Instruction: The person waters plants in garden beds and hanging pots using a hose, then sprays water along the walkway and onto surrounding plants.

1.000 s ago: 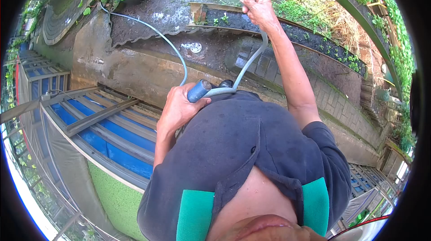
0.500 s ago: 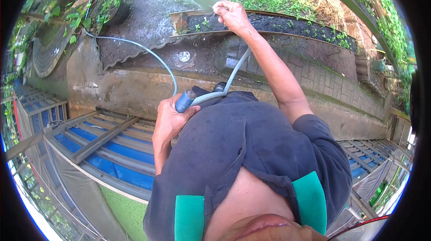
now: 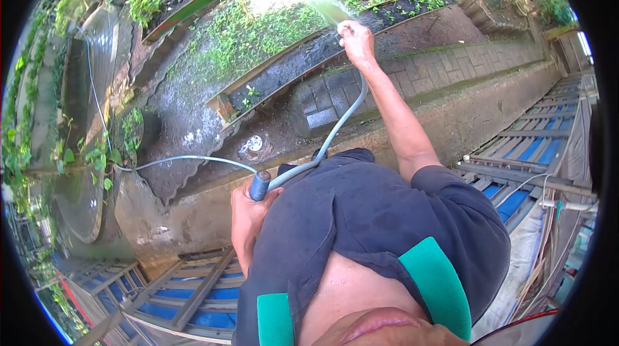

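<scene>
My right hand [image 3: 356,43], arm stretched out over the planting bed, is closed around the end of a grey-blue garden hose [image 3: 345,117]. A fan of water [image 3: 327,9] sprays from it, away from me. Down at my waist on the left, my left hand [image 3: 248,209] is wrapped round a blue cylindrical handle [image 3: 260,186] with a dark end; the rest of that object is hidden. The hose also passes by this hand, but whether my fingers grip it there I cannot tell. Below the spray lies a long narrow bed [image 3: 290,65] of dark soil with small seedlings.
A low concrete wall [image 3: 193,223] runs in front of me. Wooden slats over blue sheeting [image 3: 213,301] stand at both sides. A brick path [image 3: 419,75] follows the bed. A round white drain cover [image 3: 255,143] lies on the ground, and a potted plant [image 3: 138,133] stands left.
My view has turned, so the bed and wall now slant. The spray has shifted rightward along the bed with my right hand. Both hands keep their hold.
</scene>
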Tool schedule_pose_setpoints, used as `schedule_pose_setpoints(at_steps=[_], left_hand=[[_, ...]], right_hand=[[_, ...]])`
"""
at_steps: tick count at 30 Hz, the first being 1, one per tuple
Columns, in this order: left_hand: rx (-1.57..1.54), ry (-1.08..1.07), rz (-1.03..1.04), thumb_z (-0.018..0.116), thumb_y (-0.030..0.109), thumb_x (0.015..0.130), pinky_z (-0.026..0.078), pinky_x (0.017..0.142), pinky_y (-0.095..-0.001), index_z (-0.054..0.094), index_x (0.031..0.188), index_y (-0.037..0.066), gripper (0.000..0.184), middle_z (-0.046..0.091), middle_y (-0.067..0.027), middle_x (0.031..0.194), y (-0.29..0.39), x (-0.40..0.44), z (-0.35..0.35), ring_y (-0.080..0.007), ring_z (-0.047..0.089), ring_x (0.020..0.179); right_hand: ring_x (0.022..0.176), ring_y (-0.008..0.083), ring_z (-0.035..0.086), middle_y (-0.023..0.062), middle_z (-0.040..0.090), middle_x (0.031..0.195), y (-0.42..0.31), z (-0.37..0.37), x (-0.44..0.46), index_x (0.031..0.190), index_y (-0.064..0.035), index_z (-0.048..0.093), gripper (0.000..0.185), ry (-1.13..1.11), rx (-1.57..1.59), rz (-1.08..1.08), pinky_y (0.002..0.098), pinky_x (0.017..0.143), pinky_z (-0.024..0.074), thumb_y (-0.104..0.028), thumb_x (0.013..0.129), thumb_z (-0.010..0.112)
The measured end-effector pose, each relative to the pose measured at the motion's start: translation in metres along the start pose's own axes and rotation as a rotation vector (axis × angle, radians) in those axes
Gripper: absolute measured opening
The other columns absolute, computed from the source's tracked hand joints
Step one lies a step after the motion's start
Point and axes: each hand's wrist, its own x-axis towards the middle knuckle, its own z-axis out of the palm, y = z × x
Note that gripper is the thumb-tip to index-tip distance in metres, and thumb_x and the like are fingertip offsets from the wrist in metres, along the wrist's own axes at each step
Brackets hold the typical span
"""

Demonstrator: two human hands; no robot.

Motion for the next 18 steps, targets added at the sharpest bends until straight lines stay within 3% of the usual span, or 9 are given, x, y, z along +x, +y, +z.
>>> schedule_pose_setpoints(at_steps=[3,4,9,11,14,18], left_hand=[[0.064,-0.044,0.042,0.080,0.010,0.073,0.041,0.059,-0.0303,0.062,0.081,-0.002,0.024,0.049,-0.0014,0.063,-0.002,0.014,0.001,-0.0103,0.041,0.063],[0.059,-0.061,0.055,0.081,0.010,0.073,0.041,0.059,-0.0307,0.061,0.081,-0.003,0.025,0.050,-0.0017,0.063,-0.001,0.015,0.005,-0.0106,0.041,0.063],[0.131,-0.148,0.158,0.082,0.011,0.071,0.041,0.058,-0.0315,0.062,0.080,-0.003,0.026,0.049,-0.0049,0.062,0.012,0.037,0.012,-0.0111,0.040,0.062],[0.174,-0.189,0.179,0.082,0.012,0.071,0.041,0.058,-0.0320,0.062,0.080,-0.003,0.027,0.049,-0.0062,0.061,0.018,0.039,0.017,-0.0115,0.041,0.061],[0.225,-0.237,0.189,0.082,0.014,0.071,0.041,0.057,-0.0331,0.061,0.078,-0.002,0.028,0.049,-0.0077,0.059,0.036,0.048,0.022,-0.0126,0.041,0.059],[0.266,-0.259,0.212,0.082,0.016,0.071,0.042,0.056,-0.0341,0.060,0.076,-0.002,0.029,0.051,-0.0087,0.059,0.049,0.049,0.036,-0.0141,0.042,0.058]], right_hand=[[0.059,0.0079,0.061,0.0004,0.063,0.069,0.001,-0.035,0.001,0.093,-0.0072,0.069,0.012,0.172,-0.021,0.006,0.0258,0.056,0.0479,-0.011,0.088,0.059],[0.058,0.0147,0.063,0.0066,0.064,0.068,0.005,-0.048,0.000,0.092,-0.0074,0.069,0.012,0.227,0.007,-0.016,0.0321,0.057,0.0483,-0.011,0.088,0.058],[0.057,0.0132,0.063,0.0060,0.065,0.067,0.013,-0.100,0.003,0.092,-0.0064,0.070,0.012,0.432,0.033,0.039,0.0302,0.059,0.0487,-0.011,0.087,0.060],[0.049,0.0051,0.049,0.0001,0.061,0.062,0.025,-0.122,0.001,0.096,-0.0088,0.071,0.013,0.504,0.034,0.032,0.0239,0.045,0.0388,-0.016,0.091,0.061],[0.058,0.0112,0.062,0.0048,0.064,0.065,0.034,-0.148,0.001,0.095,-0.0062,0.070,0.013,0.547,0.060,0.113,0.0290,0.059,0.0481,-0.013,0.088,0.062],[0.057,0.0094,0.060,0.0036,0.065,0.065,0.037,-0.181,-0.003,0.096,-0.0057,0.071,0.014,0.580,0.065,0.148,0.0275,0.058,0.0470,-0.015,0.089,0.062]])
